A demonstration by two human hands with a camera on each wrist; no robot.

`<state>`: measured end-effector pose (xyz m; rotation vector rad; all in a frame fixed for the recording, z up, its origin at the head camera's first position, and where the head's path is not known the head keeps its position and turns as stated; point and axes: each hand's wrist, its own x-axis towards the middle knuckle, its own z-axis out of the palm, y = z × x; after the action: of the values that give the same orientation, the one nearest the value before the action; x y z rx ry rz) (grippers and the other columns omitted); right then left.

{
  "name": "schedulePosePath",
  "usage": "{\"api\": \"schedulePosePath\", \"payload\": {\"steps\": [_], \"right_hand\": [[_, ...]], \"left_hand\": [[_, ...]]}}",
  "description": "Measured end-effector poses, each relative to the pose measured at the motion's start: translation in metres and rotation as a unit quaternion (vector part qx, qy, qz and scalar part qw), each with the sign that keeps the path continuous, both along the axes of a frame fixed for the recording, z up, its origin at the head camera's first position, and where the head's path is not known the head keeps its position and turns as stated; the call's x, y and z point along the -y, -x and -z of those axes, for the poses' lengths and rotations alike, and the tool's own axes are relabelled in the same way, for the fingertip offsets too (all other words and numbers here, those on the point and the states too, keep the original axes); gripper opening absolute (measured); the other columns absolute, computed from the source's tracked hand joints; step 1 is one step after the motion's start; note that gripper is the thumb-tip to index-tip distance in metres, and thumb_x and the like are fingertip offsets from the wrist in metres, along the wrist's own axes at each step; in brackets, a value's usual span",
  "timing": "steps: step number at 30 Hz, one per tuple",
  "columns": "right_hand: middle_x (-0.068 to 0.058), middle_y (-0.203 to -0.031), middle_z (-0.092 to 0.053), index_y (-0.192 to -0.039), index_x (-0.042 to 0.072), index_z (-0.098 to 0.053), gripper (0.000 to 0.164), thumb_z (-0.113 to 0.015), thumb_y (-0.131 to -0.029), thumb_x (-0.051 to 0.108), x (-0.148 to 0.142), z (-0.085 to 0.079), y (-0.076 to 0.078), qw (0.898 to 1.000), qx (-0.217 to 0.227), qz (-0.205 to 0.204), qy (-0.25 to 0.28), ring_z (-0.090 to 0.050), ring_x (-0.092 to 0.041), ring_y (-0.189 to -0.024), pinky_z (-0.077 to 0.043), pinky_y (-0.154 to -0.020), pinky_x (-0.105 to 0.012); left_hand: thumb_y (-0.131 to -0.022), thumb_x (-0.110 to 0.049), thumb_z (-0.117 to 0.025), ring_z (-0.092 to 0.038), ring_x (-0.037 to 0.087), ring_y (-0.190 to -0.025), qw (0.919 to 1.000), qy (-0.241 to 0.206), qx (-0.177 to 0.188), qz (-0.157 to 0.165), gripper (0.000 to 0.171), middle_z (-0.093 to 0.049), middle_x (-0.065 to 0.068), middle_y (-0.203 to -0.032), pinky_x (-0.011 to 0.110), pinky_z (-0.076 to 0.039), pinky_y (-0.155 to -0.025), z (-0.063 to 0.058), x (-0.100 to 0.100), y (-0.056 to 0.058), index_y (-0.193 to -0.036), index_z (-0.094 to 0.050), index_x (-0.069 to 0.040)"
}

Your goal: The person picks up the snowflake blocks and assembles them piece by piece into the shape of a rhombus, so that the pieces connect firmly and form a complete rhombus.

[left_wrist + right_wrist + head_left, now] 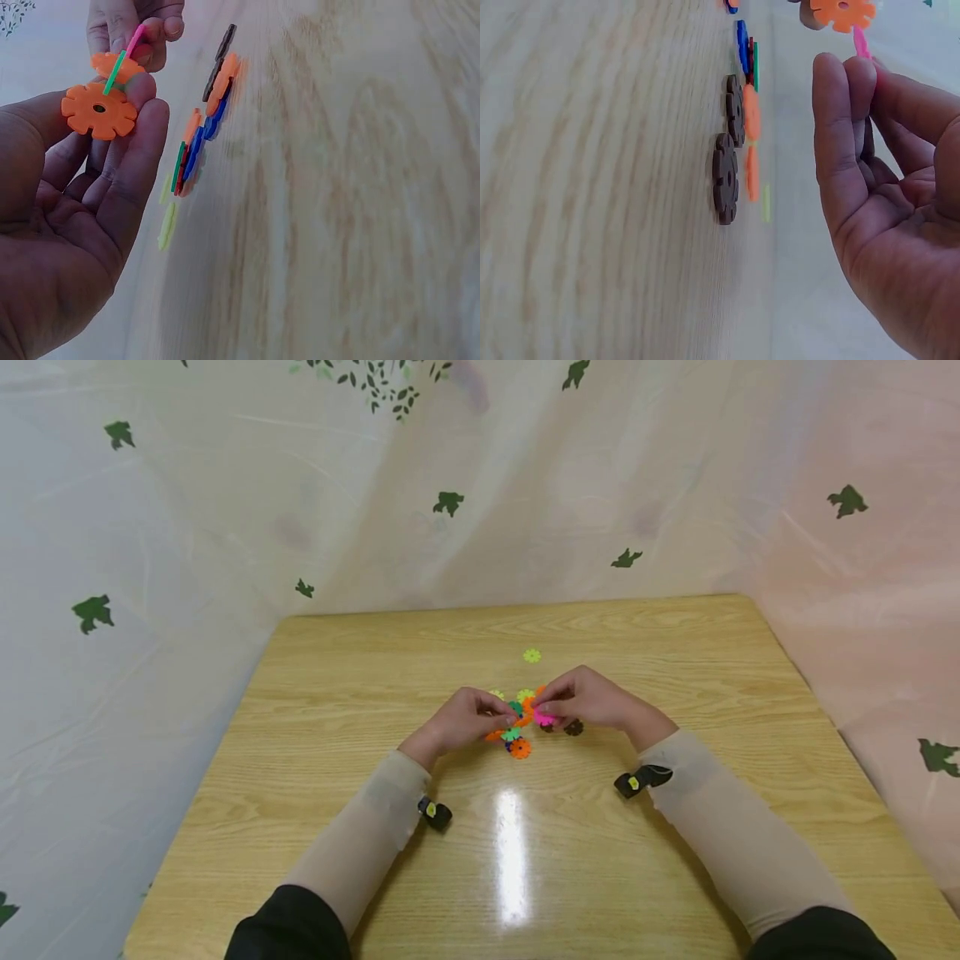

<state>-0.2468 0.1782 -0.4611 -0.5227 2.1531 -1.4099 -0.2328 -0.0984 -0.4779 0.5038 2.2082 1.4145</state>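
My left hand (465, 722) pinches an orange flower-shaped interlocking disc (112, 121) between thumb and fingers. A green disc (114, 73), seen edge-on, stands crosswise against it, and a second orange disc (132, 68) shows just behind. Opposite, my right hand (588, 697) pinches a pink disc (862, 43) by its edge with thumb and fingertips. The pink disc's far edge is right at the rim of an orange disc (844, 13) in the right wrist view. Both hands are raised over the table, close together.
Loose discs lie on the wooden table (360, 668) below the hands: brown ones (726, 180), blue ones (193, 150), a green one (178, 166) and several orange ones. One yellow disc (532, 656) lies farther back. A leaf-patterned curtain (525, 527) hangs behind the table.
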Motion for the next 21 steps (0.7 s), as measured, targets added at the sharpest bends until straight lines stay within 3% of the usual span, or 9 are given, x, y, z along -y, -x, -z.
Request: {"api": "schedulePosePath", "payload": {"steps": [4, 9, 15, 21], "right_hand": [[-0.01, -0.1, -0.078, -0.12, -0.004, -0.075, 0.024, -0.072, -0.101, 0.011, 0.001, 0.0, 0.0, 1.0, -0.002, 0.002, -0.004, -0.075, -0.035, -0.084, -0.064, -0.076, -0.044], [-0.01, -0.095, -0.079, -0.113, 0.002, -0.079, 0.018, -0.074, -0.1, 0.014, 0.004, 0.001, -0.001, 1.0, -0.01, 0.007, -0.003, -0.075, -0.037, -0.081, -0.063, -0.068, -0.042], [-0.009, -0.088, -0.078, -0.106, 0.003, -0.08, 0.014, -0.075, -0.099, 0.013, 0.009, 0.002, -0.003, 0.999, -0.027, 0.017, -0.005, -0.074, -0.039, -0.079, -0.061, -0.064, -0.042], [-0.009, -0.082, -0.077, -0.099, 0.005, -0.081, 0.009, -0.077, -0.097, 0.012, 0.018, -0.005, -0.01, 0.998, -0.051, 0.035, -0.011, -0.073, -0.035, -0.073, -0.055, -0.056, -0.038]], "left_hand": [[-0.1, -0.029, -0.075, -0.069, 0.016, -0.103, 0.9999, 0.0, -0.003, 0.011, 0.015, -0.076, -0.003, -0.11, 0.034, -0.057, -0.087, -0.001, -0.001, -0.001, -0.106, -0.083, -0.018], [-0.1, -0.029, -0.076, -0.069, 0.017, -0.101, 0.9999, -0.001, -0.006, 0.014, 0.014, -0.077, -0.002, -0.107, 0.034, -0.057, -0.085, 0.001, -0.003, -0.001, -0.104, -0.082, -0.017], [-0.1, -0.027, -0.076, -0.069, 0.016, -0.1, 0.9999, -0.012, 0.002, -0.001, 0.013, -0.077, -0.001, -0.107, 0.033, -0.057, -0.085, 0.001, -0.004, -0.002, -0.104, -0.082, -0.016], [-0.099, -0.019, -0.077, -0.071, 0.019, -0.1, 0.9979, -0.051, 0.03, -0.025, 0.014, -0.077, 0.003, -0.107, 0.032, -0.059, -0.084, 0.001, -0.003, -0.003, -0.107, -0.081, -0.009]]}}
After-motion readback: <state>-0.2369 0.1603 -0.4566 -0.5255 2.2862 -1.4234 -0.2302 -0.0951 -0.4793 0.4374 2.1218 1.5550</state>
